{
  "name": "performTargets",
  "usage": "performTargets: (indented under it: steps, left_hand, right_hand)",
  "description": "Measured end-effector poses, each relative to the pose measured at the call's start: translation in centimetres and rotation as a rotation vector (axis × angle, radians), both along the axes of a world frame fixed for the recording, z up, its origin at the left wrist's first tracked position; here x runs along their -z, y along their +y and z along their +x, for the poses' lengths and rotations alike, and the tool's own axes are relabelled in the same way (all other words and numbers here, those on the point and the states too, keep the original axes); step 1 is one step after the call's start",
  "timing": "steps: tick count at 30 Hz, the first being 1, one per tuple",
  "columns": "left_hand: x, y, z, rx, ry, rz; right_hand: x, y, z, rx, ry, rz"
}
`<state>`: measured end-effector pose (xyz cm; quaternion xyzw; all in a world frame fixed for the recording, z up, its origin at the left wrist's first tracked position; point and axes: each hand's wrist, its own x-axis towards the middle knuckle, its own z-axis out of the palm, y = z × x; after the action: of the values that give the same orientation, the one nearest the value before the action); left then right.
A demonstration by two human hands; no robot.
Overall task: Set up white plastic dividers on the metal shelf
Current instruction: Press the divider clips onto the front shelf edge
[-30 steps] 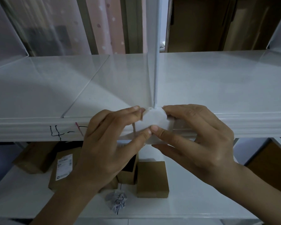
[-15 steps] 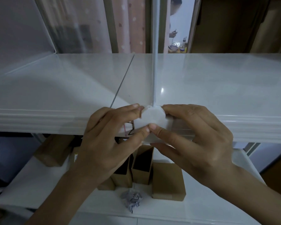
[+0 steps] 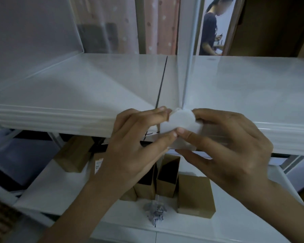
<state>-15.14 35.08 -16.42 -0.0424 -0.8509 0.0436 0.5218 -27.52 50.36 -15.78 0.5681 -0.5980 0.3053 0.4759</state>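
White metal shelf spans the head view; a person stands beyond it. Upright divider stands on the shelf, its rounded white clip at the front lip. Left hand and right hand both pinch the clip, thumbs touching. Cardboard boxes and crumpled paper lie on the lower shelf.
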Motion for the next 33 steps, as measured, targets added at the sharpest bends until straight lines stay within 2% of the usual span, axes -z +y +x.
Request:
performTargets:
  steps: [4,7,9,11,15,33]
  left_hand:
    - [0.0,0.2,-0.3,0.044,0.051,-0.022]
    - [0.2,-0.6,-0.1,0.076,0.017,-0.046]
    - [0.2,-1.1,0.4,0.098,0.001,0.028]
    - [0.0,-1.5,0.9,0.027,-0.027,0.075]
    - [-0.1,-2.0,1.3,-0.108,-0.102,0.019]
    - [-0.5,-1.1,0.5,-0.06,-0.037,-0.039]
  right_hand:
    - [-0.3,0.0,0.2,0.048,0.035,0.031]
    - [-0.5,0.1,0.4,0.039,0.015,0.046]
    - [-0.7,0.3,0.6,0.045,-0.033,0.073]
    - [-0.9,0.3,0.7,0.136,-0.07,0.126]
    - [-0.8,0.1,0.5,0.244,-0.034,0.164]
    - [-1.5,0.8,-0.8,0.144,0.07,0.204]
